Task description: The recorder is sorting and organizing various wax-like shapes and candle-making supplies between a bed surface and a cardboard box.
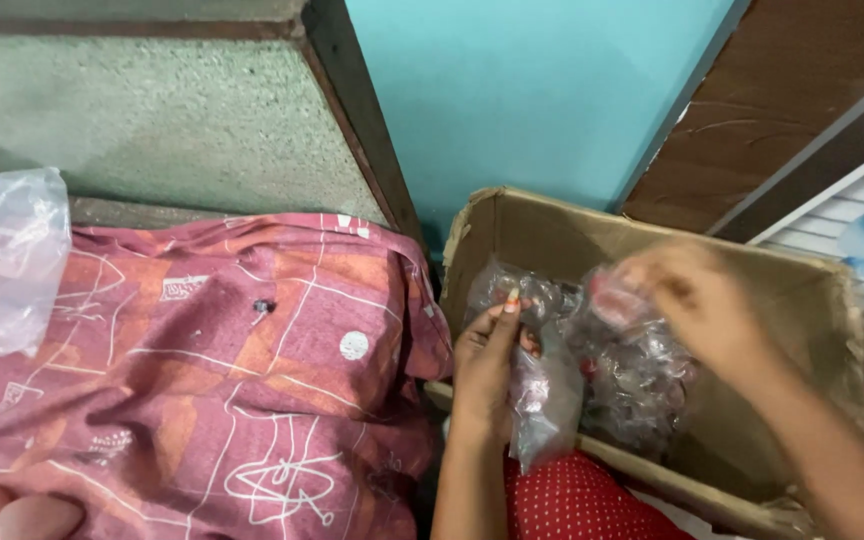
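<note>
Two hands work over an open cardboard box, which stands just right of a bed under a red patterned sheet. Above the box, the left hand grips a clear plastic bag of small dark parts. Blurred, the right hand pinches that bag's upper edge between its fingers.

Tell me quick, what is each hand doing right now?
Left hand: closed on a clear plastic bag over the cardboard box.
Right hand: blurred, fingers pinching the bag's top.
</note>
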